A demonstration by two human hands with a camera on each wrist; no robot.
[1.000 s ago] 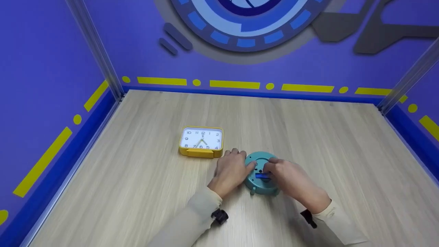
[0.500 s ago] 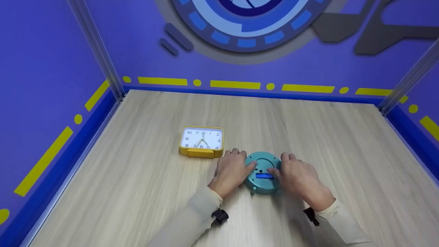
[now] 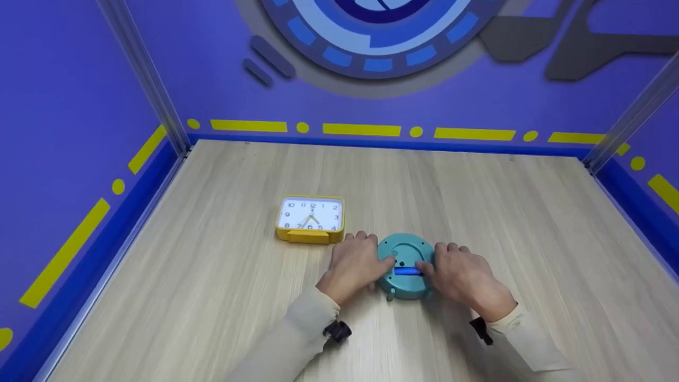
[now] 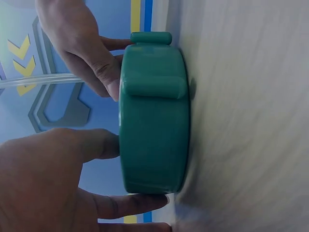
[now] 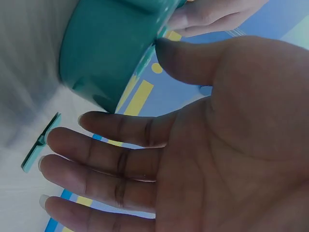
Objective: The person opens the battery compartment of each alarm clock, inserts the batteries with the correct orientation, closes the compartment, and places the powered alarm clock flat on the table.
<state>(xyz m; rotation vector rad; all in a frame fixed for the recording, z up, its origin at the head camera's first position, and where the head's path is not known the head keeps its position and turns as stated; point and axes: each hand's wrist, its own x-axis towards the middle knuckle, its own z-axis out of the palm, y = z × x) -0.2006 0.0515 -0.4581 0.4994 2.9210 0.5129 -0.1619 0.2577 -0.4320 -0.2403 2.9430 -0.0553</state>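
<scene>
A round teal alarm clock lies back side up on the table, its feet toward me. A blue battery sits in the slot in its back. My left hand grips the clock's left side, thumb on the back and fingers at the side wall, as the left wrist view shows. My right hand is at the right side, its thumb pressing at the battery's right end. In the right wrist view its other fingers are nearly straight. A small teal battery cover lies on the table by those fingertips; the hand hides it from the head view.
A yellow rectangular alarm clock lies face up, left of and beyond the left hand. The wooden table is bounded by blue panels at the back and both sides.
My right hand has drawn back from over the battery to the clock's right side, its thumb staying at the battery's end. The left hand keeps its grip.
</scene>
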